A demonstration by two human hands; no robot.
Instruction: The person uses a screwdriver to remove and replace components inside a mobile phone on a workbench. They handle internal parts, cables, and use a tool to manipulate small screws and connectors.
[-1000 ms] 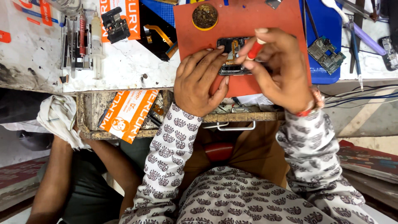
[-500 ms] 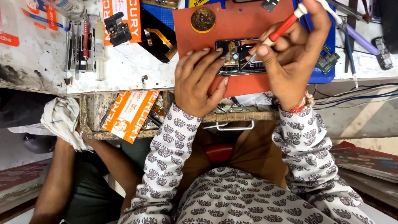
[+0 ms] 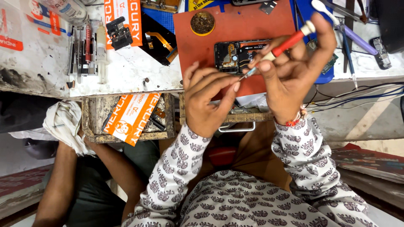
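- A slim red-handled screwdriver with a white cap (image 3: pixel 283 45) is being pinched between the thumb and fingers of the right hand (image 3: pixel 294 80), its metal tip angled down and to the left.
- The tip is being met by the left hand (image 3: pixel 208 101), whose fingers are stretched out loosely and are closing on nothing; whether a screw is being taken off the tip cannot be told, as anything there is too small to see.
- An opened black smartphone with its back removed and circuitry exposed (image 3: pixel 235 54) is lying flat on the red-brown rubber work mat (image 3: pixel 252 21), just beyond both hands, on the white, stained desk (image 3: pixel 126 80).
- A round tin of brownish paste (image 3: pixel 202 23) is sitting near the mat's far left corner.
- The step in hand is judged to be screw work on the phone, with the tool lifted off it.
- For the next move, the tip is needing to be lowered squarely onto a screw seat while the phone is being steadied by the left hand.
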